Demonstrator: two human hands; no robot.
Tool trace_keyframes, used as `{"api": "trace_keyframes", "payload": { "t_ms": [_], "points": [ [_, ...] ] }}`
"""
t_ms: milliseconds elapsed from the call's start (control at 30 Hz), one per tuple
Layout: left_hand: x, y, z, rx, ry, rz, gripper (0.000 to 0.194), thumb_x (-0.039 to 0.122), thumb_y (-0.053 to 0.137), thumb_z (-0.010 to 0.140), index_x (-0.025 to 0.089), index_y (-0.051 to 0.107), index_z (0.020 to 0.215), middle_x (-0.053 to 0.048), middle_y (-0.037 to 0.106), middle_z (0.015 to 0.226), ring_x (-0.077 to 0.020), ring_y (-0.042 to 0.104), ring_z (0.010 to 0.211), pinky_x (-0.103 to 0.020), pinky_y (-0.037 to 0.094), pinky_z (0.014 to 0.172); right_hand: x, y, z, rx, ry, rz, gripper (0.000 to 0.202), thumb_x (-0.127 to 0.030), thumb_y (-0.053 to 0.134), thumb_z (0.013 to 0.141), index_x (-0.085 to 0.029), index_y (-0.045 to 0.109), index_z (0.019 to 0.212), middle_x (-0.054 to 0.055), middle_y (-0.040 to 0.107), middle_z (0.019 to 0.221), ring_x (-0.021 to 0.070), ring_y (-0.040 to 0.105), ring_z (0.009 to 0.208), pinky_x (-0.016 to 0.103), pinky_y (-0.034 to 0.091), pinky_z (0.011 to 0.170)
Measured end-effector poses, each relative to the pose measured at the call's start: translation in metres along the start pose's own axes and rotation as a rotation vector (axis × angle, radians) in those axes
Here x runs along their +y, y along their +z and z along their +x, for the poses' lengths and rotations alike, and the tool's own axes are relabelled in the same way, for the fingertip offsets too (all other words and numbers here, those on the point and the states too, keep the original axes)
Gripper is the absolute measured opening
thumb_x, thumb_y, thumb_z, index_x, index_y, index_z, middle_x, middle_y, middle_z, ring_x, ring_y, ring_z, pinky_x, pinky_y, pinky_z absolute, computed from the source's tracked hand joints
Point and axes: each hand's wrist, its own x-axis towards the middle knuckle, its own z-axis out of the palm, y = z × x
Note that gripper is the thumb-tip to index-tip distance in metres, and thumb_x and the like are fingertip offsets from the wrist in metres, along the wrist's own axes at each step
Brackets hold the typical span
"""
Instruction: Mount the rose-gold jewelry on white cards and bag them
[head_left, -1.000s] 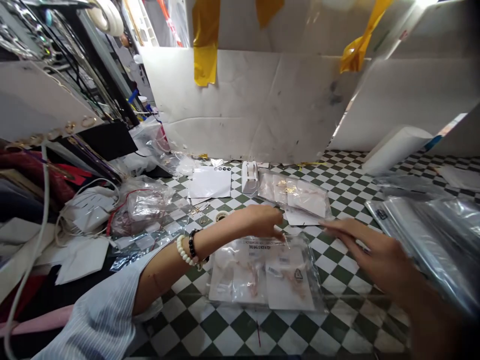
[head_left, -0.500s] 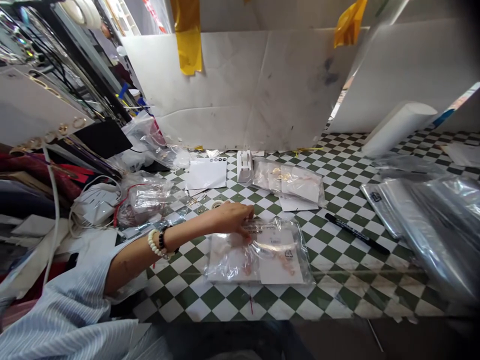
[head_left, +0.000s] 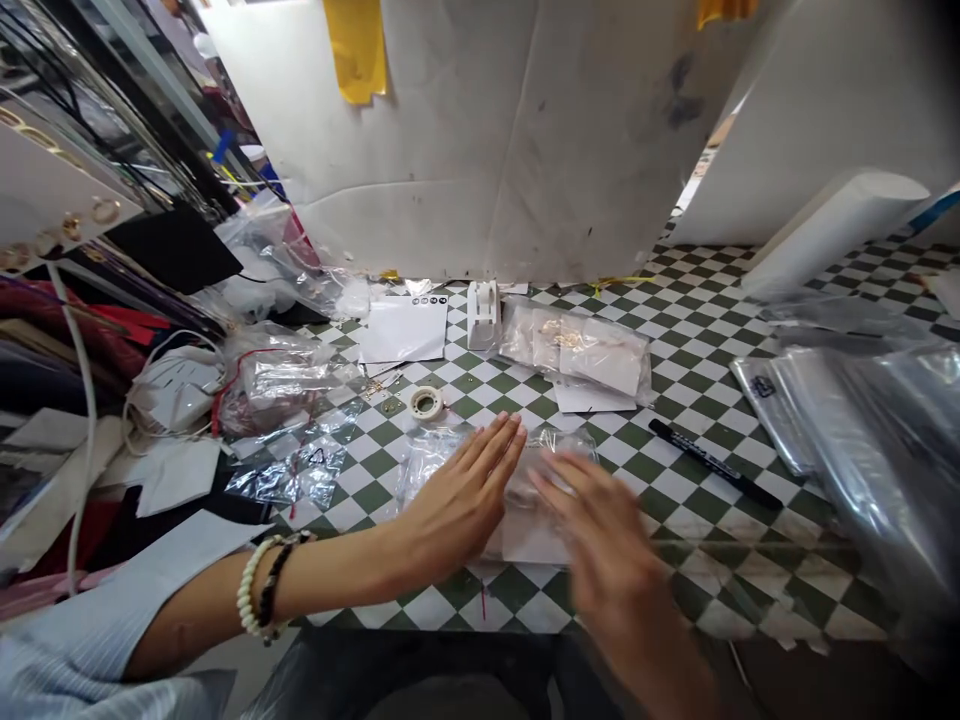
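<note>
A clear plastic bag (head_left: pixel 421 462) with pale cards inside lies flat near the front of the checkered table. My left hand (head_left: pixel 466 490) rests on it with straight fingers laid flat; a white and a black bead bracelet circle the wrist. Over the bag's right half is my right hand (head_left: pixel 609 525), smeared by motion, its fingers stretched out and nothing visible in them. Whether it touches the plastic I cannot tell. Between them and behind the hands, the bag is partly covered. Just beyond it sits a white ring-shaped roll (head_left: pixel 426 403).
Behind are a stack of white cards (head_left: pixel 405 330), a small white dispenser (head_left: pixel 484 315) and a bag of carded jewellery (head_left: pixel 574 345). A black marker (head_left: pixel 712 463) and clear bags (head_left: pixel 847 430) lie right. Crumpled plastic (head_left: pixel 277 385) lies left; a white board (head_left: pixel 450 150) stands behind.
My right hand has come into view over the bag. My left hand has flattened and moved toward me, from the bag's top edge onto its middle. The camera view has shifted slightly.
</note>
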Motion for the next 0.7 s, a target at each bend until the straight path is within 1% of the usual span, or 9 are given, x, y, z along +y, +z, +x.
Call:
{"api": "trace_keyframes", "payload": {
  "t_ms": [67,133,200,267,367,500,533,600,700],
  "points": [
    [0.001,0.014,0.001,0.036,-0.059,-0.08,0.083,0.014,0.032,0.1,0.013,-0.034,0.15,-0.024,-0.001,0.163,-0.0299,-0.007,0.152,-0.053,0.028,0.124,-0.001,0.02,0.015,-0.079,-0.054,-0.093,0.052,-0.028,0.03,0.103,-0.032,0.032,0.155,0.001,0.04,0.157,0.028,0.035,0.147,0.058,0.035,0.118],
    [0.0,0.024,-0.001,0.045,-0.104,-0.149,0.082,0.019,0.031,0.102,0.015,-0.036,0.149,-0.023,-0.008,0.163,-0.0316,-0.01,0.151,-0.056,0.028,0.123,0.004,0.034,0.023,-0.138,-0.028,-0.179,0.057,-0.04,0.033,0.104,-0.029,0.021,0.159,0.001,0.029,0.161,0.0301,0.026,0.151,0.061,0.03,0.12],
    [-0.001,0.03,-0.003,0.01,-0.128,-0.165,0.078,0.02,0.028,0.103,0.018,-0.035,0.15,-0.02,-0.007,0.164,-0.031,-0.008,0.152,-0.057,0.027,0.123,0.013,0.039,0.024,-0.164,0.021,-0.223,0.066,-0.053,0.037,0.101,-0.031,0.015,0.159,0.001,0.025,0.162,0.0312,0.022,0.152,0.065,0.025,0.12],
    [-0.002,0.031,-0.005,-0.037,-0.145,-0.141,0.076,0.025,0.026,0.105,0.021,-0.036,0.149,-0.018,0.0,0.165,-0.0295,-0.002,0.153,-0.056,0.027,0.123,0.022,0.038,0.018,-0.174,0.058,-0.223,0.07,-0.058,0.036,0.1,-0.032,0.011,0.16,0.001,0.023,0.162,0.0291,0.02,0.152,0.063,0.024,0.121],
    [0.0,0.029,-0.006,-0.055,-0.193,-0.077,0.074,0.037,0.028,0.106,0.025,-0.029,0.153,-0.014,0.008,0.166,-0.0284,0.007,0.154,-0.057,0.025,0.123,0.028,0.031,0.01,-0.169,0.155,-0.184,0.067,-0.055,0.031,0.102,-0.03,0.007,0.16,0.001,0.018,0.164,0.0247,0.018,0.153,0.057,0.027,0.123],
    [-0.004,0.023,-0.01,-0.005,-0.327,-0.014,0.067,0.051,0.041,0.102,0.035,0.01,0.159,-0.008,-0.001,0.167,-0.0367,0.004,0.153,-0.065,0.018,0.121,0.026,0.027,0.01,-0.184,0.264,-0.176,0.067,-0.054,0.029,0.103,-0.03,0.006,0.16,0.0,0.013,0.165,0.023,0.015,0.154,0.058,0.022,0.124],
    [-0.008,0.02,-0.012,-0.014,-0.352,-0.024,0.067,0.054,0.043,0.101,0.036,0.016,0.159,-0.008,-0.002,0.167,-0.0375,0.004,0.153,-0.065,0.019,0.121,0.025,0.027,0.011,-0.199,0.273,-0.171,0.067,-0.055,0.028,0.103,-0.03,0.005,0.16,0.0,0.012,0.165,0.0226,0.014,0.154,0.058,0.021,0.124],
    [-0.016,0.014,-0.016,-0.059,-0.363,-0.074,0.065,0.054,0.041,0.102,0.036,0.014,0.158,-0.006,0.0,0.167,-0.0341,0.007,0.153,-0.061,0.02,0.122,0.025,0.026,0.013,-0.222,0.288,-0.155,0.067,-0.056,0.026,0.103,-0.03,0.003,0.16,0.0,0.011,0.165,0.0219,0.013,0.154,0.058,0.019,0.124],
    [-0.029,0.004,-0.025,-0.12,-0.33,-0.16,0.057,0.044,0.027,0.107,0.034,0.005,0.159,-0.002,0.008,0.166,-0.0254,0.014,0.153,-0.05,0.026,0.124,0.027,0.025,0.015,-0.232,0.301,-0.131,0.067,-0.057,0.025,0.102,-0.029,0.006,0.16,0.0,0.012,0.165,0.0221,0.013,0.154,0.058,0.017,0.125]
  ]
}}
